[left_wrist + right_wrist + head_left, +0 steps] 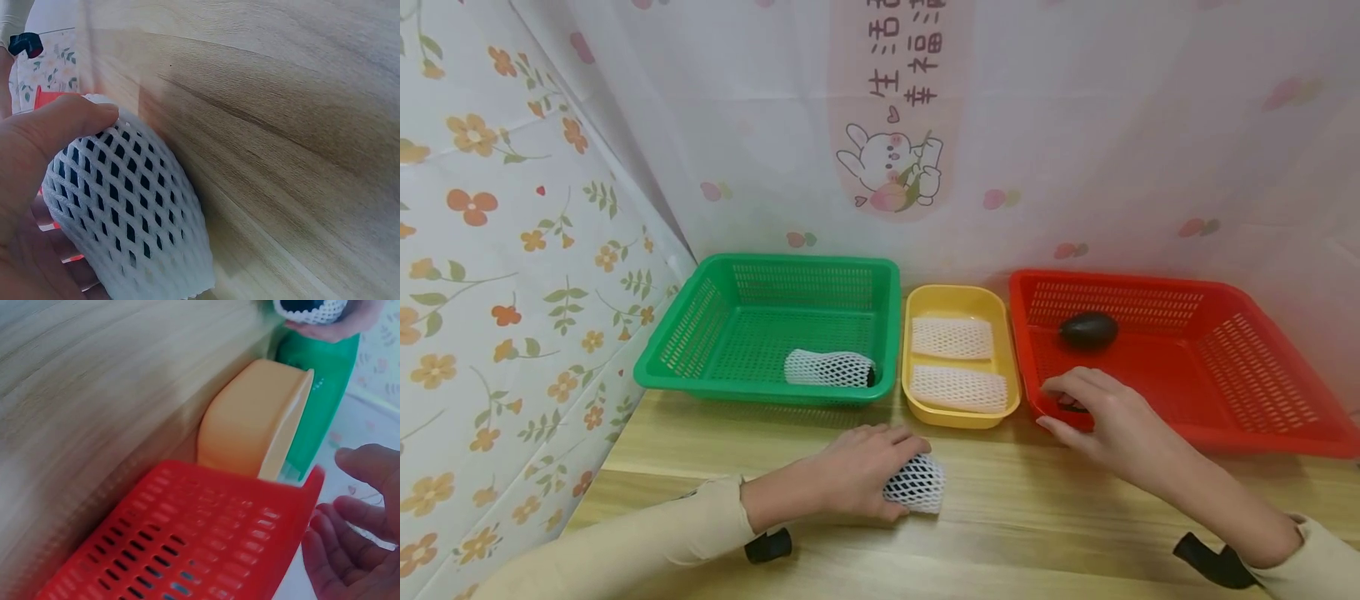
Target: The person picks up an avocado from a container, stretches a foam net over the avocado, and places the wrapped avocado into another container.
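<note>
My left hand (859, 471) grips a foam net sleeve (921, 483) over the wooden table, and a dark item shows through its mesh. The left wrist view has the thumb lying across that sleeve (134, 200), with fingers wrapped beneath. Over the near left corner of the red basket (1172, 367) is my right hand (1108, 421), its fingers loosely bent. Nothing lies between its fingers (353, 531) in the right wrist view. A dark thing (1072, 407) shows partly under that hand. Farther back in the basket lies a dark egg-shaped fruit (1088, 331).
A yellow tray (951, 302) with two flat white foam net sleeves (952, 338) stands between the baskets. In the green basket (760, 329) on the left lies a dark item in a foam net (827, 368). Floral cloth (760, 150) hangs behind.
</note>
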The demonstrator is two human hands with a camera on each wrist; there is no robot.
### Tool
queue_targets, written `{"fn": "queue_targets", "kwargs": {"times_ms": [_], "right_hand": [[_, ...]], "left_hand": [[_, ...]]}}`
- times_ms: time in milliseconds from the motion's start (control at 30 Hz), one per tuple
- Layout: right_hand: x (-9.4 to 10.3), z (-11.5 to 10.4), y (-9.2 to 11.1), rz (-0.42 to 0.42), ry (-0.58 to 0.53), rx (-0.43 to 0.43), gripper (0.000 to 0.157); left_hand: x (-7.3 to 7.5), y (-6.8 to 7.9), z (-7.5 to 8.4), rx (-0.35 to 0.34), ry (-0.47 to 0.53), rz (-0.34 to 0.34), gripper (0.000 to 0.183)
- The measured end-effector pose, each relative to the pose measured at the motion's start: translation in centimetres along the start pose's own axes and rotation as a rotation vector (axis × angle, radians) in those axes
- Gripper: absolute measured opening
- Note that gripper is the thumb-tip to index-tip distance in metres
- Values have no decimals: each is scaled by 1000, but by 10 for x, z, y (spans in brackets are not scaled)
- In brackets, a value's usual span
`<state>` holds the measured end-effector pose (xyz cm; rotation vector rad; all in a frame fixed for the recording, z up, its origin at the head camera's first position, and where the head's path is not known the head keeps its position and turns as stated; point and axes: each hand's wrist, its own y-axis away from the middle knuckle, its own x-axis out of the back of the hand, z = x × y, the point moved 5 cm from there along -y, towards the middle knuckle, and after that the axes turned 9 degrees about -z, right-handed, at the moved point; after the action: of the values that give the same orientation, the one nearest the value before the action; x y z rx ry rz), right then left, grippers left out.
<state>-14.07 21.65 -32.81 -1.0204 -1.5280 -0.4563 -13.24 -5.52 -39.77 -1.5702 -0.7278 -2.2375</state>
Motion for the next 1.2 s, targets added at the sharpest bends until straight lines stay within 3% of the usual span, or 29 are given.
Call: {"fn": "queue_targets", "kwargs": {"times_ms": [200, 433, 733, 1200], "right_hand": [[-7, 14, 3, -121, 5, -118, 41], [-9, 18, 3, -172, 21, -97, 30], [-9, 19, 1, -208, 3, -94, 27], [-8, 18, -2, -251, -7, -131, 25]], "left_hand": [[1, 2, 2, -12, 4, -11, 70], [7, 4, 2, -1, 10, -26, 73], [36, 16, -2, -45, -22, -23, 70], [78, 43, -4, -145, 107, -85, 67]]}}
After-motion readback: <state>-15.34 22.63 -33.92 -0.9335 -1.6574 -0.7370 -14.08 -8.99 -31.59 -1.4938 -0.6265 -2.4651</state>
